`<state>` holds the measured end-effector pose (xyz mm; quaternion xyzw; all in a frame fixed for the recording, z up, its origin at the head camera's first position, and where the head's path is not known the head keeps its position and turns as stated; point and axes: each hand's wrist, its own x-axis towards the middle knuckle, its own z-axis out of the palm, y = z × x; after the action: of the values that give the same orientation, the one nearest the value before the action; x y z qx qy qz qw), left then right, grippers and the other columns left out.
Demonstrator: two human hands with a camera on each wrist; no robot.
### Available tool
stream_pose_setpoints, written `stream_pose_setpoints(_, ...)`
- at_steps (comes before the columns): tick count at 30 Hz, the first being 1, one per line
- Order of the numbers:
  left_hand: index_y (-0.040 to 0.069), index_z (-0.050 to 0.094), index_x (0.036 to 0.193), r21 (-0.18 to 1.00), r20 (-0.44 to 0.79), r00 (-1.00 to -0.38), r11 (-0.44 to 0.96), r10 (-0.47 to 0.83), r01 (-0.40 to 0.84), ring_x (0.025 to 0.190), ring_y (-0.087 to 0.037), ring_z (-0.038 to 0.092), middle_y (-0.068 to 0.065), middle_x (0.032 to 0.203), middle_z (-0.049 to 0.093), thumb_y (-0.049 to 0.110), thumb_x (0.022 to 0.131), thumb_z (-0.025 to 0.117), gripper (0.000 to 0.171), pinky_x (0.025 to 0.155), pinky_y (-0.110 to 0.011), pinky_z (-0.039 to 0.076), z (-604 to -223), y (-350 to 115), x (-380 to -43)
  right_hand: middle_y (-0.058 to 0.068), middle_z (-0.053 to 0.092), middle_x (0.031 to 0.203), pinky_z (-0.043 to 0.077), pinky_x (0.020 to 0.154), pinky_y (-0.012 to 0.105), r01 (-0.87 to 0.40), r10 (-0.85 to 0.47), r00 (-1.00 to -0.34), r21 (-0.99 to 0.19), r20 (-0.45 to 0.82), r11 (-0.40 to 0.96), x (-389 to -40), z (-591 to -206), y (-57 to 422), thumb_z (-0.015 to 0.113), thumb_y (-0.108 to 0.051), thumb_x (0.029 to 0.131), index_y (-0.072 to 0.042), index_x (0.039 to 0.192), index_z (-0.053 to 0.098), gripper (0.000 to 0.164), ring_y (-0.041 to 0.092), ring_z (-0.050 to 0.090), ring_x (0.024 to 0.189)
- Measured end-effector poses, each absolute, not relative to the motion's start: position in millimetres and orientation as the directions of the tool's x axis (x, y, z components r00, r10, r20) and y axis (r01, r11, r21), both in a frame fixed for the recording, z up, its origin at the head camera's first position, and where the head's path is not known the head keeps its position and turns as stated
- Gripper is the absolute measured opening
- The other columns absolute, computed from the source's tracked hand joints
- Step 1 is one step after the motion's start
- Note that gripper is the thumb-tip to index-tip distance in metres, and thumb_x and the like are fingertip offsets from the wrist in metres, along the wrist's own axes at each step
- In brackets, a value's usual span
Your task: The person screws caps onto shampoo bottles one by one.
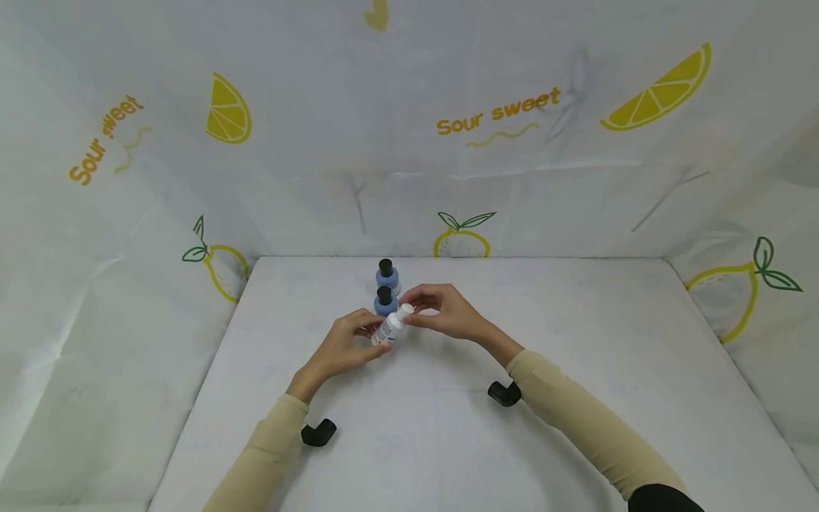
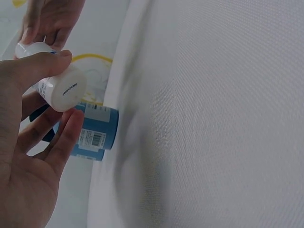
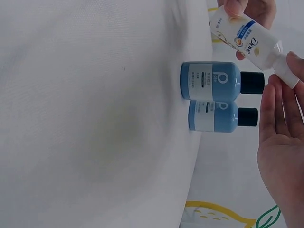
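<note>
A small white Dove bottle [image 3: 244, 40] is held tilted between both hands, above the table. My left hand [image 1: 342, 346] grips its body near the base, thumb on one side and fingers on the other. At the cap end, my right hand [image 1: 448, 311] pinches the white cap [image 3: 286, 70] between thumb and fingers. Just behind stand two blue bottles with black caps, a nearer one [image 3: 223, 80] and a farther one [image 3: 213, 116], both upright. The left wrist view shows the white bottle's base [image 2: 70, 90] with small printed text.
A white-covered table [image 1: 576, 320] lies under the hands. Behind it and at the sides hangs a white sheet [image 1: 358, 107] printed with lemons and lettering. Dark camera mounts [image 1: 318, 432] stick out from both wrists.
</note>
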<state>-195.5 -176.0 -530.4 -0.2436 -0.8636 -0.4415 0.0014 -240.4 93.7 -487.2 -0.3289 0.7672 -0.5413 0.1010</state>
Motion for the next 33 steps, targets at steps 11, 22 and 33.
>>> stream_pose_setpoints(11, 0.005, 0.078, 0.125, 0.766, 0.221, -0.882, 0.487, 0.415, 0.421, 0.098, -0.014, 0.068, -0.005, 0.109, 0.074, 0.015, 0.085, 0.093, 0.043, 0.092, -0.027, 0.068, -528, -175, -195, 0.013, 0.077, 0.115, 0.064, 0.091, 0.019, -0.393, -0.577, -0.789, -0.896, 0.212, 0.207, -240, -491, 90, 0.087, -0.006, 0.091, -0.003, 0.117, 0.076, 0.029, 0.014, 0.071, 0.098)
stream_pose_setpoints(22, 0.004, 0.077, 0.127, 0.774, 0.240, -0.871, 0.457, 0.429, 0.439, 0.099, -0.014, 0.069, -0.006, 0.112, 0.075, 0.015, 0.087, 0.092, 0.044, 0.092, -0.030, 0.069, -530, -174, -194, 0.019, 0.071, 0.100, 0.060, 0.080, 0.017, -0.379, -0.523, -0.824, -0.897, 0.217, 0.225, -238, -496, 84, 0.088, -0.009, 0.090, 0.005, 0.105, 0.068, 0.028, 0.009, 0.066, 0.087)
stream_pose_setpoints(33, 0.003, 0.076, 0.129, 0.782, 0.245, -0.872, 0.445, 0.423, 0.436, 0.102, -0.016, 0.070, -0.007, 0.114, 0.075, 0.016, 0.087, 0.092, 0.046, 0.095, -0.032, 0.069, -532, -174, -192, 0.010, 0.069, 0.095, 0.058, 0.078, 0.017, -0.354, -0.480, -0.854, -0.898, 0.198, 0.260, -234, -494, 79, 0.087, -0.011, 0.090, 0.007, 0.103, 0.064, 0.032, 0.012, 0.065, 0.083)
